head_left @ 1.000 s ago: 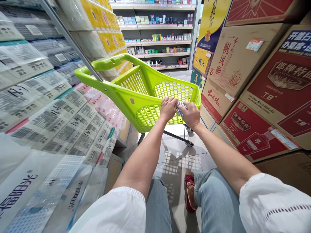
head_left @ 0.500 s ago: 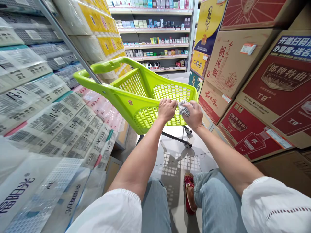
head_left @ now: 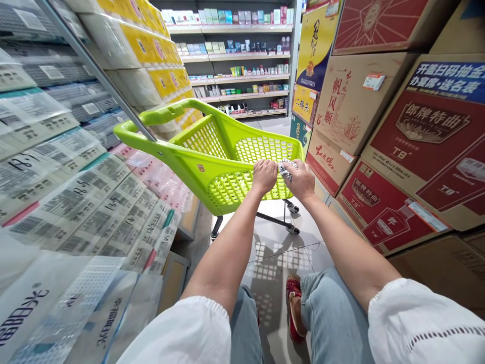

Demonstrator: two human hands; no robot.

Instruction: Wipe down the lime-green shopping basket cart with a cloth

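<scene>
In front of me stands a lime-green shopping cart (head_left: 182,164) with perforated basket walls, turned sideways in the aisle. My left hand (head_left: 264,176) is closed over the near upper rim of its basket. Just right of it, my right hand (head_left: 302,179) grips a crumpled grey-and-white cloth (head_left: 287,169) against the same rim, near the basket's right corner. The hands are close together. Part of the cloth is hidden under the right fingers. The basket shows nothing inside it that I can make out.
Stacked paper packs (head_left: 87,202) line the left, below yellow-wrapped packs (head_left: 162,50) and beside a slanting metal post (head_left: 94,65). Liquor cartons (head_left: 428,131) are piled on the right. Shelves of small boxes and bottles (head_left: 237,78) close off the back. Cart wheels (head_left: 293,229) rest on tiles.
My right hand and the cloth have shifted slightly down against the rim, and my left hand has moved a little right along it. The view has tilted slightly.
</scene>
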